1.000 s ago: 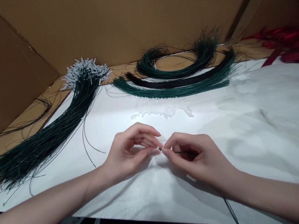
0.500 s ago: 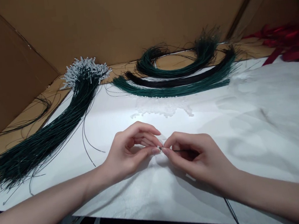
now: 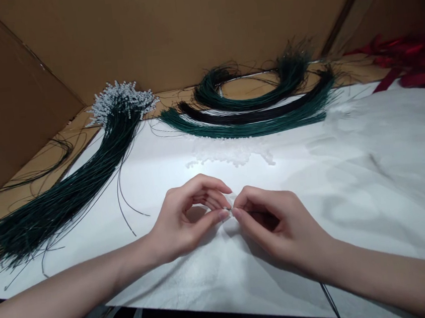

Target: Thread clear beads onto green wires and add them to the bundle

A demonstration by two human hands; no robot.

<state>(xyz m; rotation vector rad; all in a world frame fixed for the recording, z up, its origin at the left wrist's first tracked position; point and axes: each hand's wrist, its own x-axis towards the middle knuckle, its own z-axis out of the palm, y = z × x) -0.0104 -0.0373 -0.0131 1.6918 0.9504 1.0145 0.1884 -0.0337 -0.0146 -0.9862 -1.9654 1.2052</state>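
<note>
Over the white sheet (image 3: 154, 185), my left hand (image 3: 192, 217) is closed in a pinch at the tip of a thin dark wire (image 3: 230, 209). Something small and white, like a bead, shows at its fingertips, too small to make out well. My right hand (image 3: 275, 218) pinches the same wire just to the right, thumb against forefinger. Between the two sets of fingertips only a short piece of wire shows; the rest is hidden behind my right hand. Beyond the hands lies a loose patch of small white beads (image 3: 230, 151).
A thick bundle of dark green wires (image 3: 85, 177) with white beaded ends (image 3: 121, 103) lies at left. Curved bundles of green wire (image 3: 250, 127) and black wire (image 3: 238, 117) lie at the back. Red ribbon (image 3: 414, 57) sits far right. Cardboard walls (image 3: 184, 30) stand behind.
My right fingertips have shifted slightly right, away from the left ones, and a little more wire shows between them. The left hand has barely moved.
</note>
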